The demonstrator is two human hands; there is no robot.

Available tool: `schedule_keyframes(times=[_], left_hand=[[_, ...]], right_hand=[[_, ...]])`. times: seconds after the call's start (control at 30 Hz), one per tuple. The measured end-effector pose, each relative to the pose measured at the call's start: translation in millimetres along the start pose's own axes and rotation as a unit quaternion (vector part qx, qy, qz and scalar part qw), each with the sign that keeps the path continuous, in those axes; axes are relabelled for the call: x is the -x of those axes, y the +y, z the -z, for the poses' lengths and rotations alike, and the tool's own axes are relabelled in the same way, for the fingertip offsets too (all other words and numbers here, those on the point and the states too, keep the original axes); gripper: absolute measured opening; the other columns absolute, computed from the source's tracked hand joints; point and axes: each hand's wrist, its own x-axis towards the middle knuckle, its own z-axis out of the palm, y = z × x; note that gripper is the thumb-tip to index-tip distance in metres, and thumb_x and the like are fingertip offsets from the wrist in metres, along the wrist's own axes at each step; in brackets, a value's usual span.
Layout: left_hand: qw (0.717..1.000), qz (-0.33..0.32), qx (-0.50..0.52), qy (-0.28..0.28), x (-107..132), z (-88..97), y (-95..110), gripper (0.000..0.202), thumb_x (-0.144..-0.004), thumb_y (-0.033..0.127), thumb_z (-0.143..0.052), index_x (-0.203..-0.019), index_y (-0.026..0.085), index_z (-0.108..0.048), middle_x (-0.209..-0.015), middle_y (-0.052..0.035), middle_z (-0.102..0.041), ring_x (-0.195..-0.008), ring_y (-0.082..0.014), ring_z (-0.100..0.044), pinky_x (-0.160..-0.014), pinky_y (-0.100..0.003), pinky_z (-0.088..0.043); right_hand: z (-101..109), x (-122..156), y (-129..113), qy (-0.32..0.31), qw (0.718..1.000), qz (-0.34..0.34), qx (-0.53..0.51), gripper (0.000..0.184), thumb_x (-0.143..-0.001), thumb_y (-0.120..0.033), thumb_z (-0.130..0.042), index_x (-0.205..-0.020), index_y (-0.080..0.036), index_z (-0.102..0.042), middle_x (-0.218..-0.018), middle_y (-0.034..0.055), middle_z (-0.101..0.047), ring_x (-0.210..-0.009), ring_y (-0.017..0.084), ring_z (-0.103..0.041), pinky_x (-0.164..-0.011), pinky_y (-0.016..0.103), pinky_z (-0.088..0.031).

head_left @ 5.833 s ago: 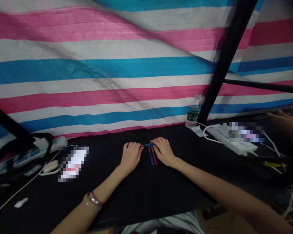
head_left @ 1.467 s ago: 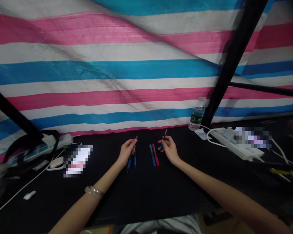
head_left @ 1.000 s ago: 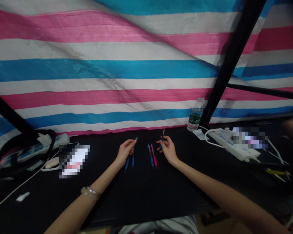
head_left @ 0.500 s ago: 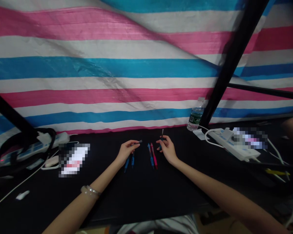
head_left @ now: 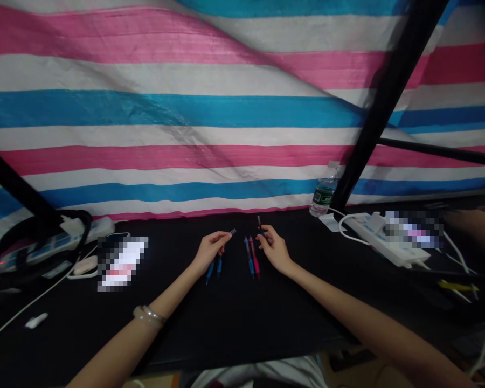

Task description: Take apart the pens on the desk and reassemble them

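My left hand [head_left: 210,250] pinches a thin pen part [head_left: 228,233] whose pale tip points right. Under that hand two blue pens [head_left: 213,268] lie on the black table [head_left: 234,323]. My right hand [head_left: 273,249] is closed round an upright dark pen piece [head_left: 259,222], its tip sticking up above the fingers. Between my hands a blue pen [head_left: 248,255] and a pink pen [head_left: 254,256] lie side by side on the table.
A water bottle [head_left: 322,192] stands by a black pole [head_left: 383,102] at the back right. A white power strip [head_left: 382,237] with cables lies to the right, another strip [head_left: 56,245] and a black cable loop to the left. Another person's hand [head_left: 469,223] rests far right.
5.8 s ago both hands were together over the pens; they have since parted, each holding a piece. In the last second the left-hand piece tipped from upright towards the right.
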Motion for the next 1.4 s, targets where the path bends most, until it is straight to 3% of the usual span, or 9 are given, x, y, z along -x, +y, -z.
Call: schedule_keyframes(times=[0.2, 0.37, 0.5, 1.17, 1.3, 1.4], left_hand=[[1.000, -0.009, -0.005, -0.012, 0.2, -0.1, -2.9, 0.035, -0.064, 0.045, -0.066, -0.084, 0.017, -0.068, -0.046, 0.0037, -0.047, -0.041, -0.0083, -0.043, -0.041, -0.020, -0.032], [1.000, -0.008, -0.003, -0.025, 0.9, -1.0, -1.6, 0.033, -0.063, 0.043, -0.068, -0.083, 0.017, -0.068, -0.046, 0.0042, -0.046, -0.040, -0.0079, -0.042, -0.040, -0.020, -0.030], [0.999, -0.027, 0.000, -0.034, 2.2, -1.3, 0.3, 0.031, -0.063, 0.040, -0.068, -0.083, 0.016, -0.068, -0.048, 0.0042, -0.045, -0.040, -0.0073, -0.041, -0.040, -0.020, -0.031], [0.998, -0.024, -0.030, -0.044, 6.2, -0.3, 6.8, 0.032, -0.063, 0.038, -0.069, -0.087, 0.017, -0.068, -0.055, 0.0029, -0.051, -0.047, -0.0076, -0.044, -0.046, -0.019, -0.035], [0.996, -0.043, -0.060, -0.055, 6.1, 0.2, 6.0, 0.031, -0.065, 0.038, -0.068, -0.088, 0.017, -0.068, -0.062, 0.0006, -0.058, -0.051, -0.0088, -0.048, -0.049, -0.020, -0.038], [0.990, -0.076, -0.090, -0.077, 7.0, -0.2, 5.3, 0.028, -0.065, 0.035, -0.069, -0.087, 0.017, -0.069, -0.072, -0.0018, -0.064, -0.064, -0.0123, -0.056, -0.062, -0.023, -0.043]], right_hand=[[2.2, 3.6, -5.2, -0.007, 0.989, 0.073, 0.129, 0.031, -0.078, -0.034, -0.052, -0.108, -0.028, -0.056, -0.086, 0.0019, -0.064, -0.067, 0.017, -0.062, -0.060, 0.029, -0.049], [3.2, 9.8, -17.2, -0.055, 0.950, 0.153, 0.266, 0.031, -0.083, -0.031, -0.046, -0.113, -0.031, -0.056, -0.100, 0.0015, -0.064, -0.082, 0.021, -0.062, -0.074, 0.034, -0.048], [2.2, 14.1, -21.8, -0.073, 0.929, 0.173, 0.319, 0.031, -0.086, -0.030, -0.042, -0.113, -0.032, -0.056, -0.101, 0.0007, -0.064, -0.086, 0.020, -0.061, -0.071, 0.031, -0.048], [9.9, 9.7, -18.9, 0.004, 0.872, 0.219, 0.439, 0.034, -0.086, -0.017, -0.044, -0.112, -0.032, -0.060, -0.097, 0.0046, -0.062, -0.086, 0.020, -0.053, -0.070, 0.031, -0.037], [10.4, 8.3, -18.2, 0.002, 0.871, 0.243, 0.426, 0.035, -0.084, -0.013, -0.045, -0.110, -0.030, -0.061, -0.096, 0.0054, -0.062, -0.088, 0.021, -0.052, -0.071, 0.033, -0.039], [9.1, 7.4, -16.7, -0.027, 0.889, 0.280, 0.362, 0.038, -0.083, -0.007, -0.041, -0.112, -0.024, -0.059, -0.096, 0.0069, -0.061, -0.090, 0.020, -0.052, -0.075, 0.033, -0.041]])
